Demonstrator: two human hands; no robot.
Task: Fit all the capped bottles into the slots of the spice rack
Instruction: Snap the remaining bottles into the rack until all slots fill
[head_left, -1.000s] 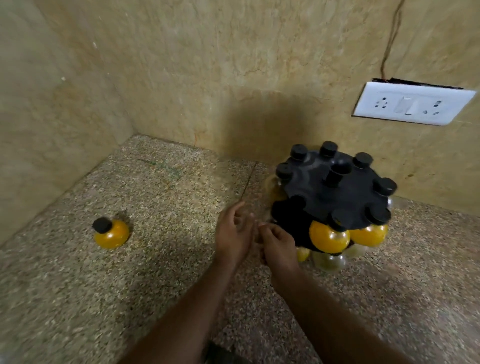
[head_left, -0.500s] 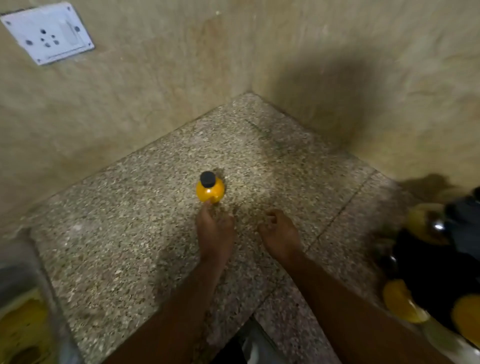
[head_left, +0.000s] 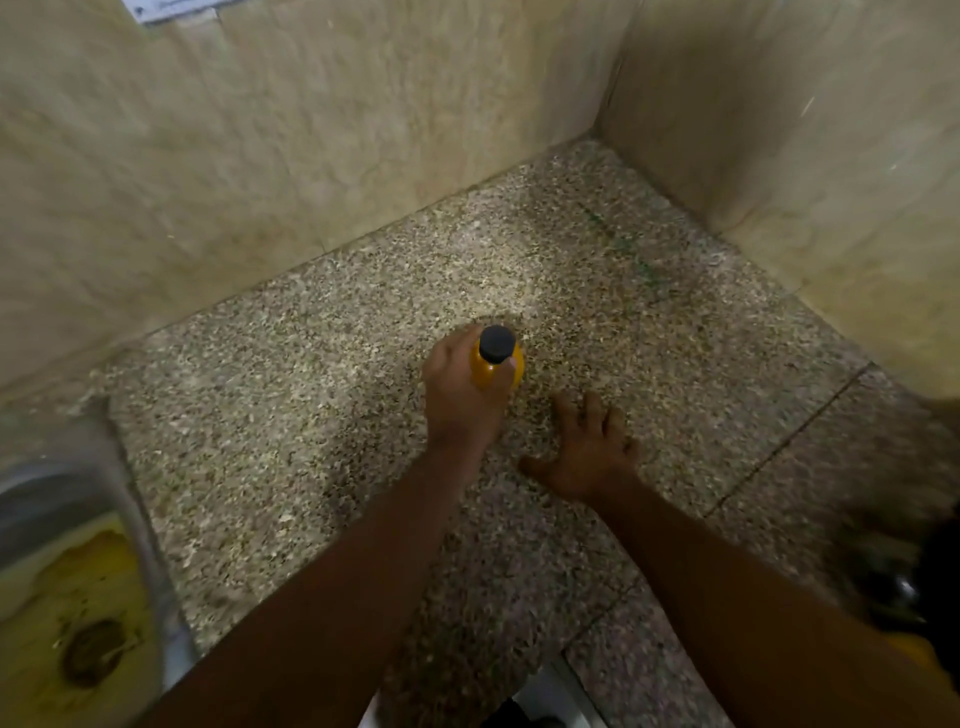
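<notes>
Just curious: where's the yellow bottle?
The bottle is centre of the head view, on the counter, gripped by the left hand, right hand beside it.

Speckled granite counter (head_left: 291, 426) tucked into the corner where a beige, marble-veined left wall (head_left: 234, 156) meets a matching right wall (head_left: 810, 135). Thin seam (head_left: 789, 441) cutting across the stone at right; faint green streak (head_left: 623, 249) near the corner. Steel sink (head_left: 150, 571) at lower left, basin stained yellow. Edge of a white wall plate (head_left: 166, 8) at top left. Dim light, brightest mid-counter.
</notes>
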